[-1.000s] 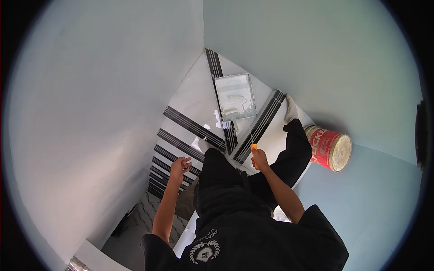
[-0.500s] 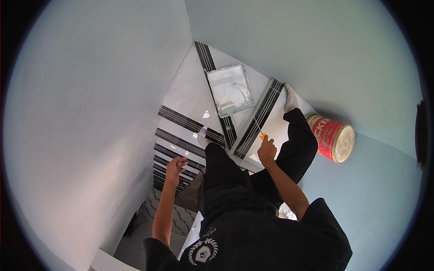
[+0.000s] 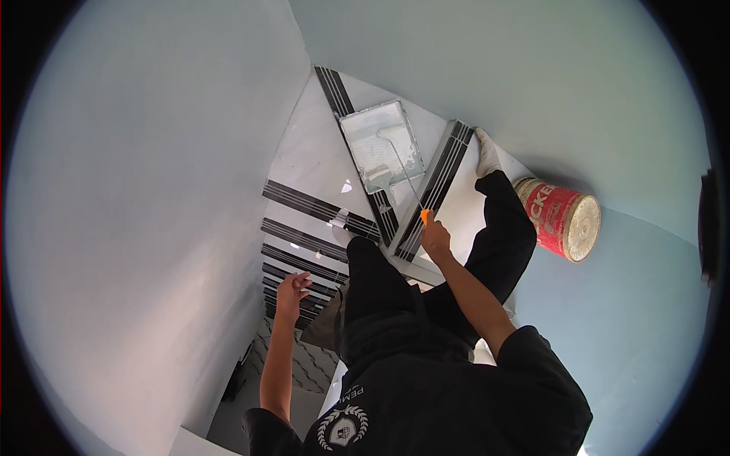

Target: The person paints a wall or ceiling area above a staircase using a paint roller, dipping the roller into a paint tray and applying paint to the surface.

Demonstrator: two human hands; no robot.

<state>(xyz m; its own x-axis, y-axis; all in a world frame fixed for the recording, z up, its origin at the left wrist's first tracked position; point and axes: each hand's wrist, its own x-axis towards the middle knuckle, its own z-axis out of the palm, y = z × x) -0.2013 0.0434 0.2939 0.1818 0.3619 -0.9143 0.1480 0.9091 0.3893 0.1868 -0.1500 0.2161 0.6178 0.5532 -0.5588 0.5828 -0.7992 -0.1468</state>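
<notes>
My right hand (image 3: 436, 238) is closed round the orange handle of a paint roller (image 3: 426, 216). The roller's thin bent wire frame reaches forward over a paint tray (image 3: 414, 135), and its pale sleeve rests at the tray's near end. Whitish paint coats the tray, which lies on a white stair tread with a black striped border. My left hand (image 3: 292, 290) hovers over the lower steps near the left wall, its fingers loosely bent and apart, holding nothing.
Striped stairs (image 3: 304, 242) descend toward the lower left, with pale flecks on them. A red and white bucket (image 3: 551, 216) lies on its side against the right wall (image 3: 639, 296). My feet, in light socks, stand on different steps. The left wall (image 3: 152, 190) rises close by.
My right hand has moved forward and left with the roller, pushing its wire frame further over the tray. My left hand stays raised, fingers still loose. The whole view has shifted slightly.
</notes>
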